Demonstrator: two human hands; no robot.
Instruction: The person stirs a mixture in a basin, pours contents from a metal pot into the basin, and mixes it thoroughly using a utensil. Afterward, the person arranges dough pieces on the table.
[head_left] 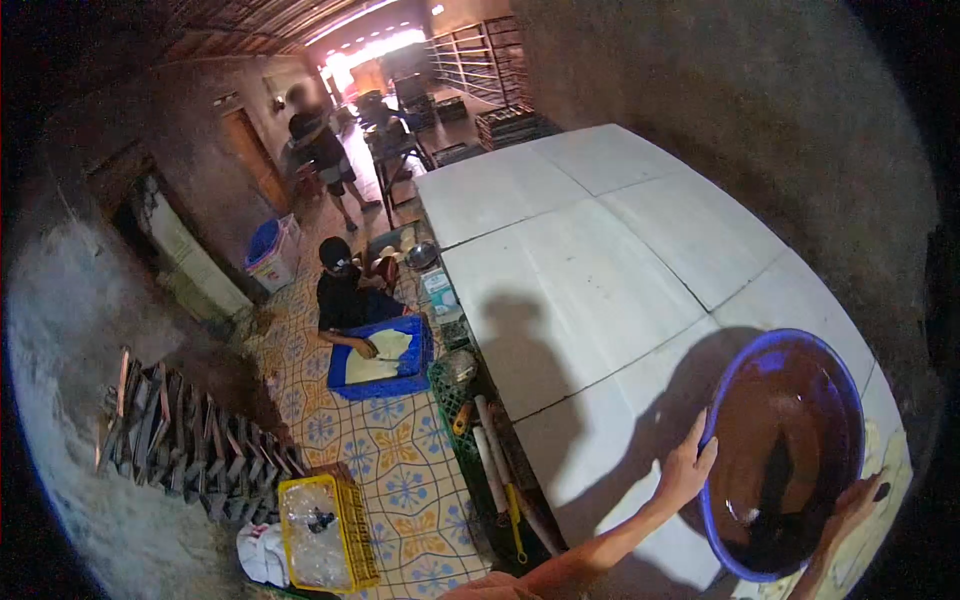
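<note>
A large round blue-purple basin (709,500) is at the right end of the white tiled table (600,270). Its inside looks dark brown and glossy, like liquid with reflections on it. My left hand (686,466) is closed on the basin's left side, fingers at the rim. On the opposite side my right hand (848,505) holds the basin near its lower right rim, its fingers partly hidden. A small dark spot shows beside that hand; I cannot make out what it is. Pale, flat dough-like pieces (893,457) lie on the table edge beyond the basin.
Left of the table, a seated person (340,290) reaches into a blue crate (378,390) with pale contents. Rolling-pin-like rods (490,470) lie along the table side. A yellow crate (365,545) holds clear plastic. Stacked slats (200,440) lean by the wall. Another person (320,145) stands farther back.
</note>
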